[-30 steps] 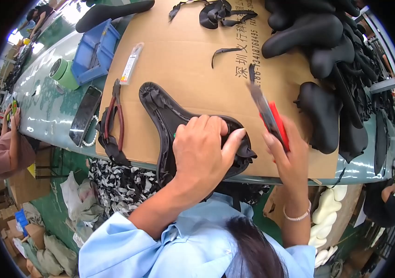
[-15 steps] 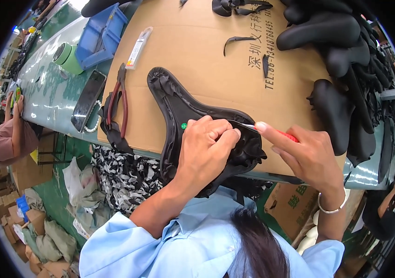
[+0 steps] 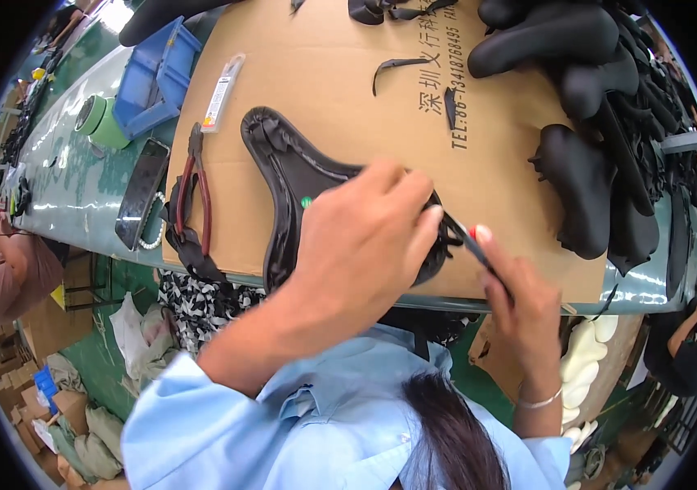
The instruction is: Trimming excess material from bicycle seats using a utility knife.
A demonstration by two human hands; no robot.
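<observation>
A black bicycle saddle (image 3: 313, 174) lies underside up on the cardboard, its narrow nose toward the far left and a small green sticker on its base. My left hand (image 3: 365, 237) lies over the wide end, its fingers curled on the cover's loose edge; the fingertips are partly hidden. At the right edge of the saddle, my right hand (image 3: 520, 298) is closed around a slim red-handled knife (image 3: 473, 233), mostly covered by the fingers. A dark narrow length runs from the saddle's edge into this hand; I cannot tell whether it is blade or trimmed material.
Red-handled pliers (image 3: 204, 200), black scraps (image 3: 450, 109) and a slim clear case (image 3: 222, 94) lie on the cardboard (image 3: 332, 73). A phone (image 3: 142, 196), blue bin (image 3: 156, 82) and green cup (image 3: 103, 122) stand left. Black saddles (image 3: 581, 188) pile up right. A co-worker (image 3: 17, 265) is at far left.
My right hand has moved down and toward me, drawing the knife from the saddle's upper edge to its right edge. My left hand has shifted up and right over the wide end.
</observation>
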